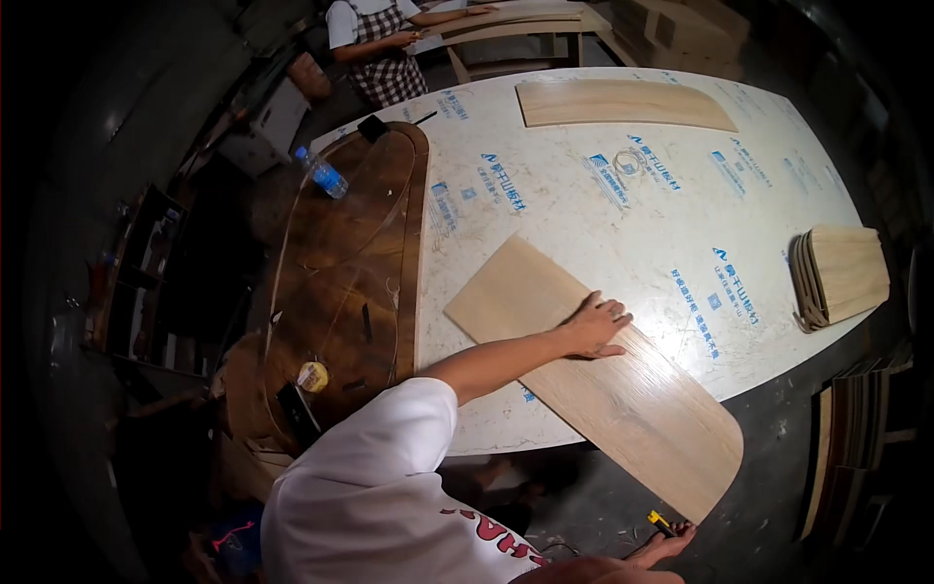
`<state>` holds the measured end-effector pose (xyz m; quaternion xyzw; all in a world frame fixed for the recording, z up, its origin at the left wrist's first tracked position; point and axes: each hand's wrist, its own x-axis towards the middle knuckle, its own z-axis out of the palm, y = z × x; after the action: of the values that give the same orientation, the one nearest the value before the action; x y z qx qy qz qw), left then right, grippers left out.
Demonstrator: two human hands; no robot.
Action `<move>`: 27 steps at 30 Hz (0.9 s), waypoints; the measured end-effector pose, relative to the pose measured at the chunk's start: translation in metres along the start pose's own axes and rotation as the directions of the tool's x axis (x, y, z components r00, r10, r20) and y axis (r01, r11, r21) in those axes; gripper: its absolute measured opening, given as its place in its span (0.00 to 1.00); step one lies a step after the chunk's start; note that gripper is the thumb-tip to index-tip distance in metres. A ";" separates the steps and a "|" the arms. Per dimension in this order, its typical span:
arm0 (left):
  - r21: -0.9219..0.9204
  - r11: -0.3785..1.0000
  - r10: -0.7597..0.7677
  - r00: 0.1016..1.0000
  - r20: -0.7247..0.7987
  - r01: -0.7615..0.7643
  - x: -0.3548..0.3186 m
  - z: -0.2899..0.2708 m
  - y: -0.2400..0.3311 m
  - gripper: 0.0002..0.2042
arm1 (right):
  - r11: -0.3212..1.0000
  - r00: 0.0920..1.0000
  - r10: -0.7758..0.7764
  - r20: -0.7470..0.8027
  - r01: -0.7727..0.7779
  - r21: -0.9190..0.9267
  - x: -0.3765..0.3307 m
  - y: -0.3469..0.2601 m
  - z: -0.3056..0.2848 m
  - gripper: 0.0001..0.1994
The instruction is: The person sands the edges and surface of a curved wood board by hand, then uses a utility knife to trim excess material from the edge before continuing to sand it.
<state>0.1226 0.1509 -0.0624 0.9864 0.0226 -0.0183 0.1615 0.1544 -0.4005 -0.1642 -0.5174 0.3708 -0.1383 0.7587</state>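
On the far left, a dark curved wooden workpiece lies alongside the white table, with a clear water bottle with a blue cap at its upper end and a small roll of tape near its lower end.

Right of it, the white protective-film-covered table carries the work. The long light-wood veneered panel lies diagonally on it, its square end up on the table and its rounded end overhanging the near edge above the floor. The left hand lies flat on the panel's upper edge about midway along, fingers spread and pressing down rather than closed around anything.

Low in the picture, at the bottom edge, the right hand sits just below the panel's rounded end. It appears to hold a small yellow-and-black tool, possibly a utility knife, but the view here is dark and bent, so I cannot tell how firmly the fingers close on it.

To do this well, I judge the flat hand should bear straight down over the table, not over the overhang, so the panel does not tip or slide. The tool hand would do best to work along the rounded edge in light passes, away from the pressing fingers.

Farther right, a second light-wood panel lies at the table's far side, and a stack of curved light-wood pieces rests at the right edge. Another person in a checked apron works beyond the table.
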 end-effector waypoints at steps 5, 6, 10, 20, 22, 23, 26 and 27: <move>-0.001 0.964 -0.261 0.950 -0.172 0.265 -0.055 0.022 -0.045 0.36 | 0.976 0.944 0.135 0.301 -0.075 -0.203 -0.133 0.012 0.043 0.19; -0.023 0.968 -0.251 0.949 -0.190 0.251 -0.063 0.021 -0.041 0.35 | 0.977 0.932 0.143 0.332 -0.079 -0.197 -0.125 0.015 0.041 0.15; 0.019 0.941 -0.304 0.870 -0.389 0.337 -0.105 0.010 0.004 0.32 | 0.928 0.967 0.178 0.182 -0.103 -0.358 -0.001 -0.003 0.038 0.12; -0.419 0.467 -0.884 0.427 -0.193 0.779 -0.233 0.075 0.103 0.44 | 0.378 0.830 -0.001 0.557 0.516 -0.769 0.089 -0.065 0.054 0.12; -0.293 0.464 -0.885 0.421 -0.201 0.836 -0.199 0.049 0.088 0.40 | 0.463 0.786 -0.016 0.619 0.554 -0.692 0.063 -0.060 0.035 0.12; -0.297 0.465 -0.883 0.412 -0.225 0.834 -0.196 0.047 0.066 0.40 | 0.496 0.775 -0.040 0.631 0.563 -0.661 0.054 -0.052 0.014 0.12; -0.540 0.731 -0.663 0.620 -0.419 0.417 -0.169 0.034 0.010 0.36 | 0.371 0.793 0.219 0.569 0.472 -0.800 0.016 -0.036 -0.085 0.20; -0.672 0.647 -0.687 0.659 -0.307 0.361 -0.151 0.015 0.009 0.35 | 0.303 0.803 0.362 0.473 0.379 -0.874 -0.044 -0.037 -0.098 0.22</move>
<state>-0.0284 0.1316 -0.0665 0.8027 0.3696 0.2180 0.4142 0.0617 -0.4574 -0.1312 -0.8782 0.1165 0.2739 0.3745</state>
